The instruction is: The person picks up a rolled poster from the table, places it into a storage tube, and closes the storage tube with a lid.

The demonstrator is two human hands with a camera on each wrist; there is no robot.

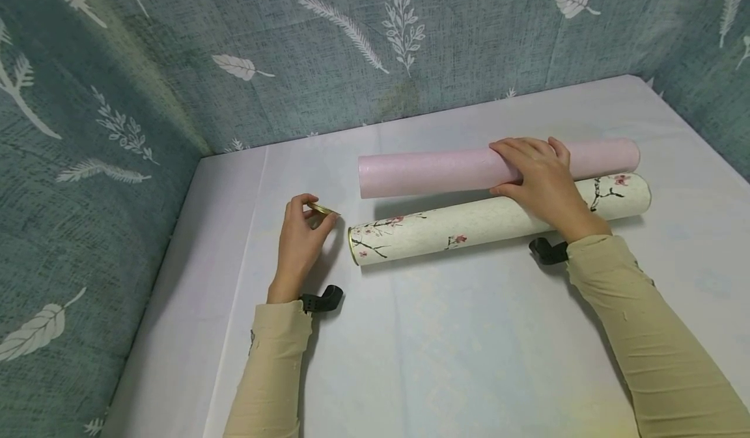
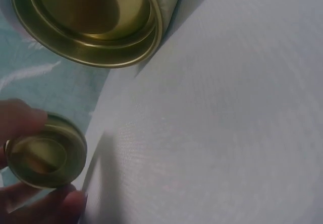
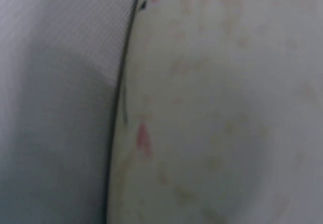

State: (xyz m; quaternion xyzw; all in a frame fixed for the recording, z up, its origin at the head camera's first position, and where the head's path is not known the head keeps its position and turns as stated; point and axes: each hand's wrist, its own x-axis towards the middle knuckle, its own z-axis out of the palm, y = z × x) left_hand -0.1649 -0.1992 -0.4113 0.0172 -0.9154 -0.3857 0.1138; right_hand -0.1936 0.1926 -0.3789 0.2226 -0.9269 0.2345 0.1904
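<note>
My left hand [image 1: 301, 239] pinches a small round gold metal lid [image 1: 323, 209], left of the floral tube's end. In the left wrist view the lid [image 2: 48, 156] shows its recessed face between thumb and fingers. The white floral tube [image 1: 433, 233] lies on its side, its gold-rimmed end [image 2: 101, 62] towards my left hand. Behind it a pink roll [image 1: 428, 172] lies nearly parallel. My right hand [image 1: 541, 181] reaches across the floral tube and grips the pink roll, fingers over its top and thumb on the near side. The right wrist view shows the tube's floral surface [image 3: 212, 103] close up.
A white cloth [image 1: 457, 353] covers the table. Green leaf-patterned fabric [image 1: 281, 54] hangs behind it and along both sides. Black wrist devices [image 1: 322, 299] sit at both cuffs, the right one close to the floral tube's near side.
</note>
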